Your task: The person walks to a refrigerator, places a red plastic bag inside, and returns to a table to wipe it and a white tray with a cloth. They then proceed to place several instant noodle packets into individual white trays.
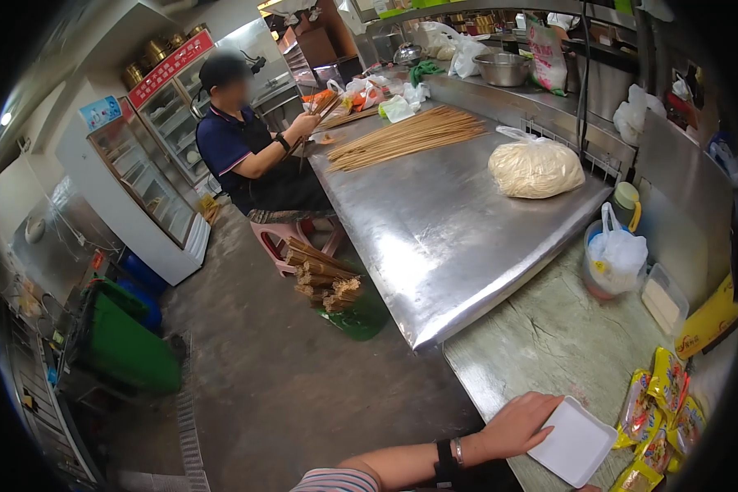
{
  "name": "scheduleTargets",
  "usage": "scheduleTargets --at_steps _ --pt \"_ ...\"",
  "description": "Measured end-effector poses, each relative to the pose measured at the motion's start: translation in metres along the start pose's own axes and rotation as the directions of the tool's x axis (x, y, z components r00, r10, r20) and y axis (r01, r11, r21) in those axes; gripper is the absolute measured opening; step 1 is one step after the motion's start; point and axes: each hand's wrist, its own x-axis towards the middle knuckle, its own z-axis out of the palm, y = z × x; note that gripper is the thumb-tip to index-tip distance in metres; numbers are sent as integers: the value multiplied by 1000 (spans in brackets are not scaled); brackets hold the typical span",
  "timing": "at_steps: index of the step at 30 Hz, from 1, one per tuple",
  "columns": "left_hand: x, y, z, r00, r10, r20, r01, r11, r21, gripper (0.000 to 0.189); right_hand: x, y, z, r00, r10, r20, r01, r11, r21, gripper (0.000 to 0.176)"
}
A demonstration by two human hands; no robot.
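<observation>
My left hand [518,424] reaches in from the bottom, a dark band and a bracelet at its wrist. Its fingers and thumb close on the left edge of a shallow white tray [576,443], held over the greenish counter. At the bottom edge, just below the tray, a tiny bit of what may be my right hand [587,489] shows; its fingers are too cut off to read. Yellow snack packets [654,422] lie right of the tray.
A steel table [435,238] bears long sticks [406,138] and a bag of pale food [536,167]. Beyond its left edge a seated person [250,148] holds sticks. A green bucket [359,316] of stick bundles stands on the floor. A bucket with a white bag [617,256] stands right.
</observation>
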Motion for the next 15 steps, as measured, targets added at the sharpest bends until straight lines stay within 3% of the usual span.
scheduleTargets --at_steps 2,3,4,6,10,15 --pt "-1 0 0 1000 -8 1 8 1000 2 57 -1 -8 -24 983 -114 -144 79 970 -230 33" --pt "-1 1 -1 1000 -14 0 14 1000 6 56 -4 -2 -34 973 -88 -215 19 952 -306 45" --pt "-1 1 -1 1000 -19 -1 19 1000 10 55 -8 0 -42 972 -86 -220 14 951 -310 45" --pt "-2 2 0 1000 -19 -1 19 1000 15 54 -10 -3 -54 917 -59 -394 -182 817 -547 62" --pt "-3 1 2 1000 -8 -23 9 999 38 53 -33 10 -48 962 60 -267 -220 752 -621 76" --pt "-4 0 4 999 -1 -44 3 999 41 51 -36 3 -57 962 144 -230 -255 775 -579 68"
